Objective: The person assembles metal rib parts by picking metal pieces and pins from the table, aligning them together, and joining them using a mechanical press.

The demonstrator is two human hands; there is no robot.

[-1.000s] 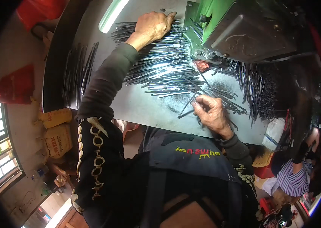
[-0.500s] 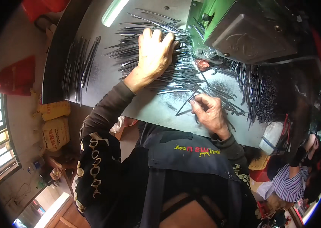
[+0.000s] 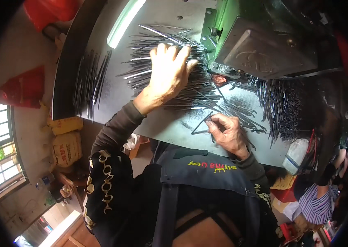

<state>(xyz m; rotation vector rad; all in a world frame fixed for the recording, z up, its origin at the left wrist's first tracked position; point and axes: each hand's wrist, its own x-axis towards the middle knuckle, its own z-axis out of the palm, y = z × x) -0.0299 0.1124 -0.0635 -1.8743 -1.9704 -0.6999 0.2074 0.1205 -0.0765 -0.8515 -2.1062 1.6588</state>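
Across the metal worktable lies a wide pile of thin dark metal rods (image 3: 141, 76), loosely side by side. My left hand (image 3: 167, 72) rests over the middle of this pile, its fingers slightly bent and apart and the thumb out to the right. Their tips are partly hidden, and I see no rod held there. Near the table's front edge, my right hand (image 3: 228, 133) pinches a bent dark rod (image 3: 200, 124) between thumb and forefinger. This rod makes a sharp V to the left of the fingers. More loose rods (image 3: 244, 113) lie just beyond that hand.
A green machine (image 3: 229, 24) with a dark metal cover (image 3: 260, 53) stands at the far right of the table. Below the cover hangs a dense bundle of rods (image 3: 270, 99). Another small bundle (image 3: 89, 84) lies at the left. A lit tube lamp (image 3: 126, 22) crosses the far side.
The whole view has shifted a little, so the table appears lower. My left thumb has spread away from the fingers over the pile. My right hand keeps its pinch on the bent rod.
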